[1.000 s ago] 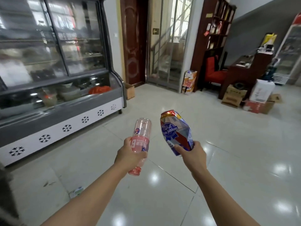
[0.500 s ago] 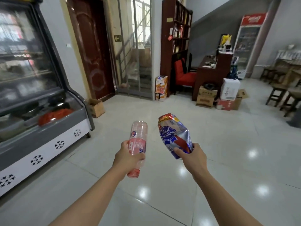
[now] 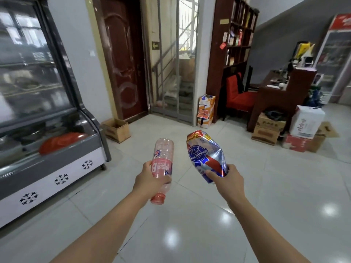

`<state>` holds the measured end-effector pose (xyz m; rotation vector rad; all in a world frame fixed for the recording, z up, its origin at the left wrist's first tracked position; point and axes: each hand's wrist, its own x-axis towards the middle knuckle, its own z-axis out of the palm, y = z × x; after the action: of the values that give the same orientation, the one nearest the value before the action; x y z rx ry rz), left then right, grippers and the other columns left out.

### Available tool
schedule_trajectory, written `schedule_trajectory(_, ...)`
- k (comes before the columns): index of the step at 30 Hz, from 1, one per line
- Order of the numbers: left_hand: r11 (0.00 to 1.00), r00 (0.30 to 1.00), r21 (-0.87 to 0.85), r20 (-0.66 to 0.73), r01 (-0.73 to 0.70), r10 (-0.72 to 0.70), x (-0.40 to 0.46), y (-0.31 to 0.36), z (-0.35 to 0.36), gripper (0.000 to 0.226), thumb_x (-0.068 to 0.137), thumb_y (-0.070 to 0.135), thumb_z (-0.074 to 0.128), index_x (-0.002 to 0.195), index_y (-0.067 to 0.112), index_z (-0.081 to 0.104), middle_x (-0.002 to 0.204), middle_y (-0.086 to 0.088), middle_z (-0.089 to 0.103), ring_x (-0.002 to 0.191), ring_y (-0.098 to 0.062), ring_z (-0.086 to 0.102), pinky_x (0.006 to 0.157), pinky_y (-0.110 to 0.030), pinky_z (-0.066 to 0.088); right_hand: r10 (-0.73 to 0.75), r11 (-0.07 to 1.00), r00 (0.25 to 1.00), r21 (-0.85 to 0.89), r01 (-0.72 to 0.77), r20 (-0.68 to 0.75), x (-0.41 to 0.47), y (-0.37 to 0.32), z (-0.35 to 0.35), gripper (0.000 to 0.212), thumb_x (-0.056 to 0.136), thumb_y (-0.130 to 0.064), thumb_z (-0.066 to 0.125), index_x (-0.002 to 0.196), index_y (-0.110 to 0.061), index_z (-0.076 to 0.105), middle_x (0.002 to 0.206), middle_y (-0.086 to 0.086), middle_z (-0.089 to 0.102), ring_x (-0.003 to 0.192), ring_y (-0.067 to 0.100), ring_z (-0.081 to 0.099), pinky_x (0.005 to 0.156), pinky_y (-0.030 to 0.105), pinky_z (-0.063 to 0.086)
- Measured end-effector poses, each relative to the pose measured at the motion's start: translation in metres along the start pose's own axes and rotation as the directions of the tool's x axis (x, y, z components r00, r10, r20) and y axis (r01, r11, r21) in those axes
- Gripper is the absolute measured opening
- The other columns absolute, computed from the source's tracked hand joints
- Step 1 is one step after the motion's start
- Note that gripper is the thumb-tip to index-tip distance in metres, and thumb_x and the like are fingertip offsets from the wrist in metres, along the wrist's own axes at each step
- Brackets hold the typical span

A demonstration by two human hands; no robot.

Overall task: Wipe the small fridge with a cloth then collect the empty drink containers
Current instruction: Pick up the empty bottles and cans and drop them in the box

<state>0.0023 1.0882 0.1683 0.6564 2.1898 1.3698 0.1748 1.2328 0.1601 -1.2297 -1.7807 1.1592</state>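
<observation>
1. Clear pink plastic drink bottle (image 3: 163, 164) with a pink label and pink cap: held cap-down, tilted, over the glossy tiled floor (image 3: 284, 196); left hand (image 3: 150, 180) wrapped around its lower half.
2. Crumpled silver, blue and red aluminium beer can (image 3: 206, 155): held just beside the bottle, apart from it; right hand (image 3: 227, 180) grips its lower end, thumb across the front.
3. Glass-fronted display fridge (image 3: 43, 114) with a white snowflake-printed base: at left, well apart from both hands.
4. Open cardboard box (image 3: 116, 130): on the floor beside the dark red door (image 3: 121, 57).
</observation>
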Motion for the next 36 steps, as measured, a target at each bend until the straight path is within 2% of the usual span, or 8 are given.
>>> schedule_trajectory(4, 0.999, 0.999, 0.013, -0.008, 0.048, -0.047, 0.068, 0.021, 0.032, 0.075, 0.068, 0.029, 0.079, 0.129, 0.029, 0.035, 0.109, -0.001, 0.057, 0.091, -0.017, 0.059, 0.071, -0.030, 0.050, 0.020, 1.000, 0.998, -0.013, -0.019, 0.056, 0.082, 0.001, 0.013, 0.058, 0.073, -0.039, 0.077, 0.118, -0.014, 0.049, 0.102, -0.001, 0.058, 0.084, 0.013, 0.056, 0.055, 0.013, 0.040)
schedule_trajectory(10, 0.997, 0.997, 0.029, -0.043, 0.071, -0.069, 0.192, 0.039, 0.077, 0.076, 0.071, 0.030, 0.078, 0.131, 0.026, 0.033, 0.111, -0.002, 0.053, 0.094, -0.020, 0.056, 0.073, -0.032, 0.049, -0.021, 0.998, 0.996, -0.051, 0.026, 0.090, 0.203, 0.000, 0.043, 0.058, 0.073, -0.041, 0.076, 0.116, -0.013, 0.048, 0.100, -0.004, 0.055, 0.084, 0.011, 0.054, 0.053, 0.012, 0.038)
schedule_trajectory(17, 0.998, 0.998, 0.017, -0.013, 0.061, -0.061, 0.360, 0.075, 0.122, 0.075, 0.069, 0.030, 0.080, 0.128, 0.026, 0.034, 0.106, 0.000, 0.052, 0.087, -0.016, 0.056, 0.070, -0.031, 0.050, 0.017, 0.998, 0.999, -0.056, -0.014, 0.050, 0.360, -0.013, 0.078, 0.059, 0.073, -0.042, 0.077, 0.117, -0.013, 0.049, 0.104, -0.003, 0.058, 0.086, 0.012, 0.057, 0.057, 0.014, 0.044)
schedule_trajectory(19, 0.998, 0.998, 0.036, -0.009, 0.057, -0.057, 0.429, 0.094, 0.146, 0.075, 0.069, 0.030, 0.080, 0.128, 0.027, 0.034, 0.106, 0.000, 0.052, 0.087, -0.017, 0.056, 0.070, -0.031, 0.050, 0.047, 0.997, 0.998, -0.062, -0.045, 0.035, 0.430, -0.013, 0.090, 0.059, 0.074, -0.041, 0.076, 0.118, -0.013, 0.048, 0.103, -0.003, 0.057, 0.086, 0.012, 0.056, 0.056, 0.013, 0.043)
schedule_trajectory(21, 0.997, 0.998, 0.042, 0.005, 0.064, -0.064, 0.442, 0.103, 0.148, 0.076, 0.069, 0.032, 0.079, 0.129, 0.027, 0.033, 0.106, 0.001, 0.050, 0.088, -0.017, 0.055, 0.069, -0.031, 0.049, 0.044, 0.996, 0.998, -0.082, -0.040, 0.045, 0.444, -0.018, 0.092, 0.058, 0.075, -0.039, 0.075, 0.119, -0.013, 0.047, 0.105, -0.002, 0.057, 0.086, 0.012, 0.056, 0.056, 0.013, 0.042)
schedule_trajectory(27, 0.995, 0.996, 0.071, -0.053, 0.069, -0.066, 0.579, 0.140, 0.193, 0.080, 0.068, 0.037, 0.080, 0.131, 0.030, 0.031, 0.106, 0.003, 0.048, 0.089, -0.017, 0.054, 0.067, -0.030, 0.048, 0.023, 0.998, 0.999, -0.066, -0.020, 0.047, 0.597, -0.017, 0.119, 0.060, 0.076, -0.037, 0.075, 0.122, -0.012, 0.047, 0.109, 0.001, 0.059, 0.086, 0.011, 0.054, 0.055, 0.012, 0.041)
schedule_trajectory(36, 0.988, 0.969, 0.007, -0.198, 0.152, -0.148, 0.749, 0.192, 0.261, 0.083, 0.067, 0.035, 0.080, 0.134, 0.029, 0.030, 0.108, 0.003, 0.047, 0.092, -0.019, 0.054, 0.072, -0.032, 0.049, 0.003, 0.998, 0.980, -0.060, 0.009, 0.198, 0.823, -0.021, 0.156, 0.064, 0.075, -0.039, 0.075, 0.125, -0.012, 0.046, 0.114, 0.003, 0.060, 0.088, 0.012, 0.055, 0.058, 0.015, 0.044)
